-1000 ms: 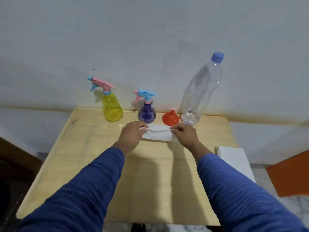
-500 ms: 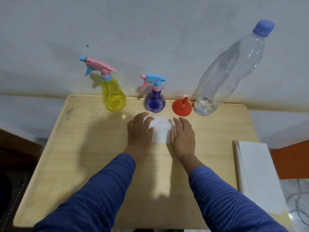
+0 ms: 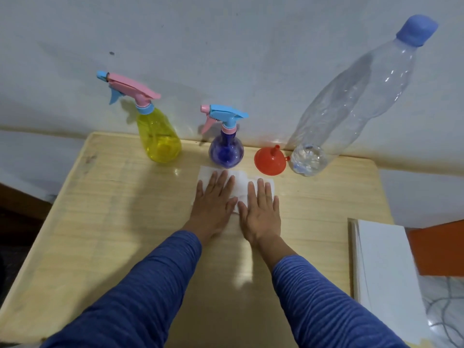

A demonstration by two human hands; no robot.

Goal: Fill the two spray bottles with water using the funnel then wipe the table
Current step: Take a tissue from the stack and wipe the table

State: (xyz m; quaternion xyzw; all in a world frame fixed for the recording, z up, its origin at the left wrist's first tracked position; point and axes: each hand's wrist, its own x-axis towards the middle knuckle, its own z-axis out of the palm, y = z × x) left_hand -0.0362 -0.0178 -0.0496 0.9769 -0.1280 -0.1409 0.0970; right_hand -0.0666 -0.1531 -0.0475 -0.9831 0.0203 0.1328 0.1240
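A white tissue [image 3: 241, 180] lies flat on the wooden table [image 3: 113, 222], just in front of the bottles. My left hand [image 3: 213, 199] and my right hand [image 3: 262, 209] both press on it with straight, spread fingers, side by side. At the back by the wall stand a yellow spray bottle [image 3: 158, 134] with a pink head and a purple spray bottle [image 3: 226, 149] with a blue head. A red funnel [image 3: 270, 160] sits mouth down to the right of them. Beside it stands a tall clear water bottle [image 3: 351, 104] with a blue cap and a little water at the bottom.
A white wall runs right behind the table. A white board or box [image 3: 386, 277] lies at the table's right edge, with an orange object [image 3: 439, 247] beyond it. A wet sheen shows on the wood near the yellow bottle.
My hands went from pinching the tissue's ends to lying flat on it. The tissue is now spread out on the table, a little nearer to me.
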